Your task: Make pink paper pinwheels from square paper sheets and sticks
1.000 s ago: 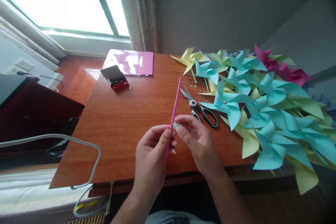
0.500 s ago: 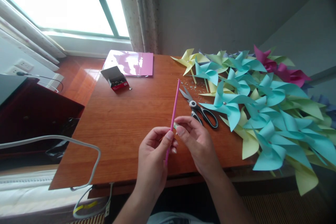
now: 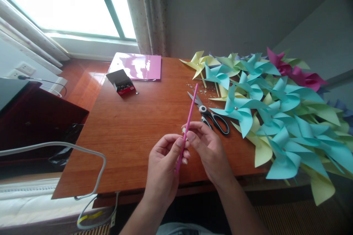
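A thin pink stick (image 3: 191, 112) slants upward between my two hands, over the middle of the table. My left hand (image 3: 164, 161) is closed on its lower part, thumb pressed along it. The thumb and forefinger of my right hand (image 3: 208, 150) close in around the stick just above, touching it. A small pale bit shows at my right forefinger's tip; what it is I cannot make out. Beyond my right hand lie scissors (image 3: 203, 109) with black and grey handles, blades slightly apart. Turquoise paper pinwheels (image 3: 238, 108) lie piled to the right.
An open red box (image 3: 125, 87) of small shiny pieces stands at the back left, one piece beside it. Behind it lies a glossy pink packet (image 3: 153, 67). Small scraps (image 3: 202, 91) are scattered near the scissors. A white cable (image 3: 102, 165) crosses the table's left edge.
The pink stick has tipped to the right at its top. My left hand has shifted slightly right, and my right fingers now meet around the stick.
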`<state>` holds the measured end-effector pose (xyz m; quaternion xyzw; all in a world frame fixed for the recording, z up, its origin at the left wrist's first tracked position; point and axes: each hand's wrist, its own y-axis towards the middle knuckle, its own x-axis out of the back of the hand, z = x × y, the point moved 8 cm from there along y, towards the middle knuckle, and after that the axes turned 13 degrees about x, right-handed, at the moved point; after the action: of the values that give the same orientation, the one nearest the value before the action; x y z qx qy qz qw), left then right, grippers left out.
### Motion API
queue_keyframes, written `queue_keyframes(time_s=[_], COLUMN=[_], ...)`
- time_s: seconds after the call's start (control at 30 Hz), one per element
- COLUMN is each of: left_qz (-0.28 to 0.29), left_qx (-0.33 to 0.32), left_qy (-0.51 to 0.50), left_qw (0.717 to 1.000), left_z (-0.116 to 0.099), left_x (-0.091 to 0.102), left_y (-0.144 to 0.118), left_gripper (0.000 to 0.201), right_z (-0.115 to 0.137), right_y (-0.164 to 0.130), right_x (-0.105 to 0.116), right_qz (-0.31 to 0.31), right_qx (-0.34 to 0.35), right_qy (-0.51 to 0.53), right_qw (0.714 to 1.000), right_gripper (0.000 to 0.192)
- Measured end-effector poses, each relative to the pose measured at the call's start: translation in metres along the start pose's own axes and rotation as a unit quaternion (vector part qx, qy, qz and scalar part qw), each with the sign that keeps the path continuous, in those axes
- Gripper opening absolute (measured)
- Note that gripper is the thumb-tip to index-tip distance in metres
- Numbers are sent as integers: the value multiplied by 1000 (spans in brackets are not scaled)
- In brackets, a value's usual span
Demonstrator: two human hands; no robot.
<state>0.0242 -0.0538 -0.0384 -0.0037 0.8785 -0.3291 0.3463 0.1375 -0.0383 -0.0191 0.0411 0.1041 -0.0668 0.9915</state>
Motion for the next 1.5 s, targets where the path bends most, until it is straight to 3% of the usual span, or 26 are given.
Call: queue_keyframes(time_s=[0.33,0.63,0.87,1.03,1.2,1.5], left_qz=[6,15,3,0,-4,45], left_qx=[-63,-50,-31,-29,-30,29], left_qy=[118,137,120,85,20,-27], left_qw=[991,989,992,996,999,998], left_z=[-10,-8,-7,-6,-5,7], left_x=[2,7,11,9,9,2], left_y=[-7,-5,-4,-3,-3,-2], left_gripper=[24,20,18,19,26,23], right_z=[0,8,12,11,12,7], right_y=[0,-2,-3,-3,-4,-3], right_x=[2,3,9,11,12,10], right_qz=[-12,37,25,30,32,47], right_qx=[-4,28,58,59,57,38], right_qy=[12,4,17,-19,-32,-31], right_qw=[1000,999,998,998,997,998], right_gripper=[20,17,9,21,21,24])
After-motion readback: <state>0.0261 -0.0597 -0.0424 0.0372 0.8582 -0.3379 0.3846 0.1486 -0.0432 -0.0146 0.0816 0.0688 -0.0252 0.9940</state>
